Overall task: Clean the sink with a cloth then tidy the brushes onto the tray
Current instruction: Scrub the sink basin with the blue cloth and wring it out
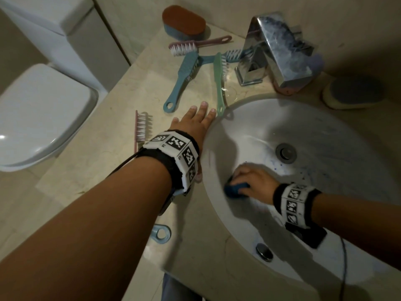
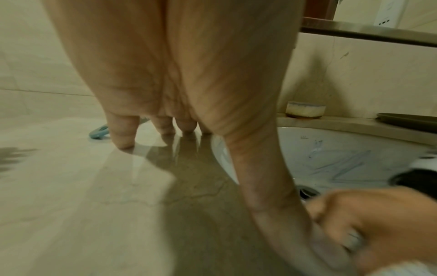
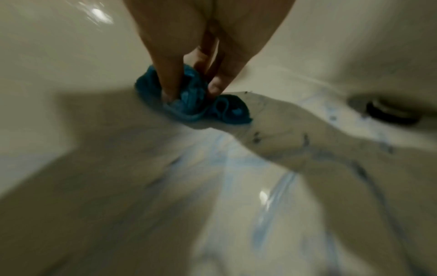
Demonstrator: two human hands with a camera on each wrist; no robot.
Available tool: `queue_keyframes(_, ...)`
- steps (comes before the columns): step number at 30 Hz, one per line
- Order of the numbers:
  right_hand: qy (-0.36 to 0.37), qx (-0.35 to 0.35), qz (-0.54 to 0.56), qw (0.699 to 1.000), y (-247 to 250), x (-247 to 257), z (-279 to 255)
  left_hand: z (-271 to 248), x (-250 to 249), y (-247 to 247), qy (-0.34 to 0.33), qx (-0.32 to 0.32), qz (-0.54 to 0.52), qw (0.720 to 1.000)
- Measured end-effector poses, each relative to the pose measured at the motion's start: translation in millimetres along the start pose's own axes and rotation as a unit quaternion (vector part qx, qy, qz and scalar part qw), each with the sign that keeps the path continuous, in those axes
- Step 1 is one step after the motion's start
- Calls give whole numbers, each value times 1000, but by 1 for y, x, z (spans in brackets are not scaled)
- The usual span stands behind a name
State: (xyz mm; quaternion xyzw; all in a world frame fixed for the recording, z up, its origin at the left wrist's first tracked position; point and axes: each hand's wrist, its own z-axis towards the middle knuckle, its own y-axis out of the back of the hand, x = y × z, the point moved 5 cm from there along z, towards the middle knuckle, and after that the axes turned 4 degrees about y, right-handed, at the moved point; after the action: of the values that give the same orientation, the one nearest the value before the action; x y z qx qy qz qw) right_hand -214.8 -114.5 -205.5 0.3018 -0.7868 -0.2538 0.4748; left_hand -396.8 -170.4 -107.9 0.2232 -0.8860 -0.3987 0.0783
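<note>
My right hand (image 1: 249,181) grips a bunched blue cloth (image 1: 235,189) (image 3: 189,100) and presses it against the near left wall of the white sink (image 1: 325,131). Blue smears lie around the drain (image 1: 286,153) (image 3: 387,110). My left hand (image 1: 195,120) rests flat on the beige counter (image 1: 130,101) beside the sink's left rim, fingers straight, fingertips (image 2: 124,143) on the stone. Several brushes lie on the counter behind it: a green one (image 1: 219,83), a blue one (image 1: 184,79), a pink one (image 1: 191,46) and a pink comb-like brush (image 1: 140,129).
A chrome tap (image 1: 275,51) stands behind the sink. An orange-topped scrubber (image 1: 184,21) sits at the back left and a yellow-edged sponge (image 1: 351,94) at the back right. A blue handle loop (image 1: 161,233) lies near the counter's front. A toilet (image 1: 36,116) stands to the left.
</note>
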Motion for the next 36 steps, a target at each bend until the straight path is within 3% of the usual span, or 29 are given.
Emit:
queue_keyframes(3, -49, -108, -14, 993, 31, -18, 42, 1, 1, -1, -1, 1, 2, 1000)
queue_keyframes(5, -87, -133, -31, 987, 34, -19, 50, 0, 1, -1, -1, 1, 2, 1000)
queue_keyframes(11, -6, -1, 3, 1000, -6, 11, 3, -1, 1, 1, 0, 4, 6, 1000)
queue_keyframes(14, -14, -73, -36, 997, 14, 1, 22, -1, 1, 1, 0, 3, 4, 1000)
queue_keyframes(16, -67, -156, -21, 985, 34, -10, 40, -2, 0, 1, 2, 5, -3, 1000)
queue_keyframes(18, -107, -190, 7, 976, 37, -10, 48, -3, 0, 2, 3, 6, -5, 1000)
queue_keyframes(20, -84, -154, 2, 985, 23, 2, 40, -2, -1, 1, 2, 8, -5, 1000)
queue_keyframes(24, -1, -6, 52, 999, -6, 18, 10, -3, -1, 2, 2, 7, -11, 1000)
queue_keyframes(27, 41, -51, 7, 998, 14, 12, 32, -2, 0, 1, 1, 5, 2, 1000)
queue_keyframes(32, -46, -207, 35, 977, 67, -34, 56, 0, 1, 0, -3, 1, 1, 1000)
queue_keyframes(34, -88, -203, 30, 975, 70, -43, 38, 1, 1, 0, -5, -1, 0, 1000)
queue_keyframes(36, -72, -137, 4, 988, 55, -32, 24, 2, 1, -1, -3, 0, 3, 1000)
